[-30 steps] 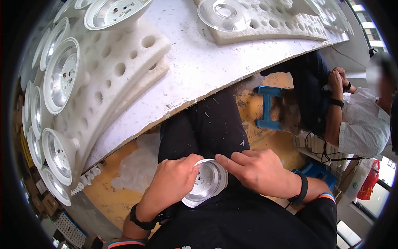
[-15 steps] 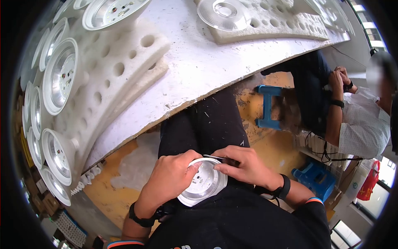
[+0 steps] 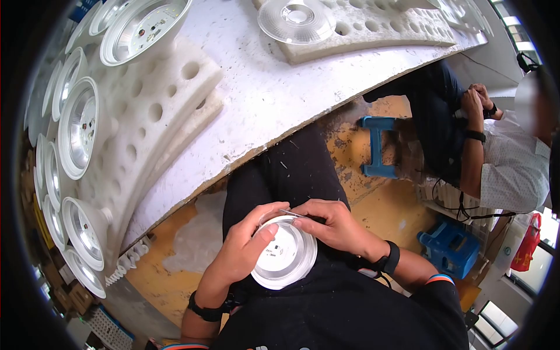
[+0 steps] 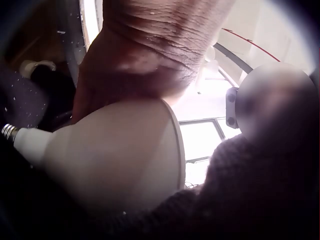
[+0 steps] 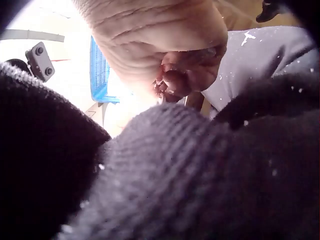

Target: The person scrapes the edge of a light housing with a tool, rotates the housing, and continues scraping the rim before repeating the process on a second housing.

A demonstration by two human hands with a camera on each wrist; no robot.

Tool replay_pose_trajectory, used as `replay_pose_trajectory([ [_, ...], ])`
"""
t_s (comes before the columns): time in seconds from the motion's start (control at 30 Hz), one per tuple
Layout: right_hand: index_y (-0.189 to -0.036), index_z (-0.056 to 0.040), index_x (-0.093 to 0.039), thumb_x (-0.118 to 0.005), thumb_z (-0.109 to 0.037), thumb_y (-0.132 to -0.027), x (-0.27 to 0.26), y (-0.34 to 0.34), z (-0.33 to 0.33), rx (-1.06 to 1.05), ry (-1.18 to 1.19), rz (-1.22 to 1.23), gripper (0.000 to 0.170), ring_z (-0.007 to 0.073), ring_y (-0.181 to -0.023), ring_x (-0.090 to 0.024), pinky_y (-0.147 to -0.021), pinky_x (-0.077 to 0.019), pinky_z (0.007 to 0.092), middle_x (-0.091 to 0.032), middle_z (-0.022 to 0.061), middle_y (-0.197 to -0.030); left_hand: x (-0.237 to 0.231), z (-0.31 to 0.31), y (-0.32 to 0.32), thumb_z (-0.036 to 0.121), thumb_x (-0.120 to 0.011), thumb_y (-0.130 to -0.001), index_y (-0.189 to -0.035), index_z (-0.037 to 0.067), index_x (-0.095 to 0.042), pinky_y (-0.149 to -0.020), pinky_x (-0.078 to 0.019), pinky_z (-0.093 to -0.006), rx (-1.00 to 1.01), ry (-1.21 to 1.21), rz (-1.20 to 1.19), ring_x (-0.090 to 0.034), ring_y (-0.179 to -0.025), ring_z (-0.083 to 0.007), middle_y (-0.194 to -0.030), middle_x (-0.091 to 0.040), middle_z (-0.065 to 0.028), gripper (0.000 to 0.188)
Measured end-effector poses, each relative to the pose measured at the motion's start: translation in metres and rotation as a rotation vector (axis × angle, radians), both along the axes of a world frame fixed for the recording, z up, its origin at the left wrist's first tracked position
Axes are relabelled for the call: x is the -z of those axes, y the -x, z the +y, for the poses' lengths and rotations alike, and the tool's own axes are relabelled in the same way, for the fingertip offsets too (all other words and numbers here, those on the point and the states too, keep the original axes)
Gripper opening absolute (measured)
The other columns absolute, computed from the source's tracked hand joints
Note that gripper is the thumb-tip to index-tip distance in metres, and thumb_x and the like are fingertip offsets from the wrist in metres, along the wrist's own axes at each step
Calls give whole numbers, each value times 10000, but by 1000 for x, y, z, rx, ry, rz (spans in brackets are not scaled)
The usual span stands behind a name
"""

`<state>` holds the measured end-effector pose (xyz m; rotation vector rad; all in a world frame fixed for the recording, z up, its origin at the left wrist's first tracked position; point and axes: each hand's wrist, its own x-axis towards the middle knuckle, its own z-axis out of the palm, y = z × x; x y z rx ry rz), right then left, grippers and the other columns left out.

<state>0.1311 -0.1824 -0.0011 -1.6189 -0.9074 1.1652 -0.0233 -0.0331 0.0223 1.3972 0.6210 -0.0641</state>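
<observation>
- Over the lap, the left hand (image 3: 236,248) is curled round the far-left rim of a white, cone-shaped bulb with a glossy reflector (image 3: 291,275), thumb bent over the open face, so it's got a proper hold.
- Right hand (image 3: 332,224) is nearly closed, thumb and finger pinching a thin, straight, silvery metal tool (image 3: 290,212). Can't tell what sort, and its tip sits near the left fingers.
- Key relation, I reckon: that tool lies across the far edge of the rim, while the bulb sits nearer the body and left of the right hand. Left hand is closer, since it's touching. Can't tell if the right fingertips touch the rim too.
- Long axis runs from the wide face, tipped up toward the head camera, back to a silvery threaded screw base (image 4: 9,131), which only the left wrist view shows.
- Looks-wise: matte white outer shell, shiny ring inside, pale round board (image 3: 281,248) with tiny dark parts. Can't make out whether there's a clear cover on it.
- Further out: black trousers (image 3: 280,169) underneath, then a white tabletop (image 3: 251,99) with a holey white foam block (image 3: 175,93) holding similar white bulbs (image 3: 81,128), plus a clear ribbed plastic disc (image 3: 296,23) farther over.
</observation>
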Motion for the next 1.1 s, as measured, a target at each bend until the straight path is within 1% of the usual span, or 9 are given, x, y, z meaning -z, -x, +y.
replay_pose_trajectory([
  [0.07, -1123, -25, -662, -633, -127, -919, 1, 3, -4, 37, -29, -174, 231, 286, -738, -651, -669, -518, 345, -659, 134, -859, -2, 4, 0, 139, -446, -981, -1310, -24, -523, -936, -454, -283, 67, 94, 8, -600, -1064, -165, -1147, -647, -145, 375],
  [0.2, -1206, -72, -643, -648, -83, -888, -8, 8, -17, 80, -9, -335, 318, 259, -657, -609, -605, -497, 343, -601, 100, -754, -7, 8, 1, 129, -450, -973, -1303, -22, -531, -912, -463, -278, 47, 138, 72, -601, -1025, -148, -1119, -655, -135, 372],
  [0.27, -1257, -114, -627, -673, -48, -841, -7, 8, -22, 20, -27, -480, 424, 215, -605, -576, -549, -468, 340, -544, 62, -688, -7, 9, 1, 117, -445, -967, -1297, -20, -539, -892, -469, -278, 60, 151, 85, -601, -1001, -137, -1101, -660, -129, 369],
  [0.37, -1251, -129, -638, -698, -42, -795, -8, 5, -20, -7, -49, -604, 468, 192, -588, -564, -530, -453, 331, -521, 36, -661, -3, 8, 0, 111, -443, -963, -1289, -19, -547, -869, -476, -277, 62, 138, 71, -605, -972, -133, -1082, -665, -124, 365],
  [0.6, -1251, -139, -642, -703, -34, -750, -8, 6, -19, -25, -105, -701, 515, 173, -578, -551, -522, -449, 306, -489, 17, -639, -3, 10, -1, 109, -442, -957, -1275, -23, -556, -857, -481, -277, 56, 110, 78, -611, -956, -136, -1062, -667, -125, 362],
  [0.8, -1280, -141, -618, -705, -53, -714, -16, 12, -16, -66, -91, -830, 578, 155, -576, -540, -518, -454, 298, -482, 7, -652, -2, 6, 1, 67, -467, -933, -1263, -16, -561, -861, -498, -310, 85, 74, 81, -651, -973, -196, -1073, -676, -162, 353],
  [0.87, -1280, -124, -610, -690, -64, -716, -25, 8, -9, -165, -93, -853, 573, 152, -586, -545, -517, -452, 294, -491, -1, -674, 1, 6, 1, 39, -487, -902, -1266, -4, -560, -862, -504, -324, 141, 46, 73, -666, -994, -234, -1093, -675, -184, 373],
  [1.0, -1266, -109, -614, -674, -73, -708, -32, 1, 6, -243, -193, -850, 562, 153, -593, -550, -520, -452, 290, -508, -9, -694, 3, 6, -1, 19, -502, -875, -1255, 2, -570, -862, -505, -327, 154, 10, 40, -668, -1006, -243, -1102, -673, -190, 387],
  [1.1, -1237, -101, -626, -661, -74, -702, -31, -1, 17, -364, -318, -826, 537, 149, -623, -573, -530, -456, 284, -544, -15, -728, 2, 6, -2, 5, -510, -861, -1241, 2, -583, -862, -507, -329, 189, 55, 92, -667, -1016, -239, -1101, -675, -189, 387],
])
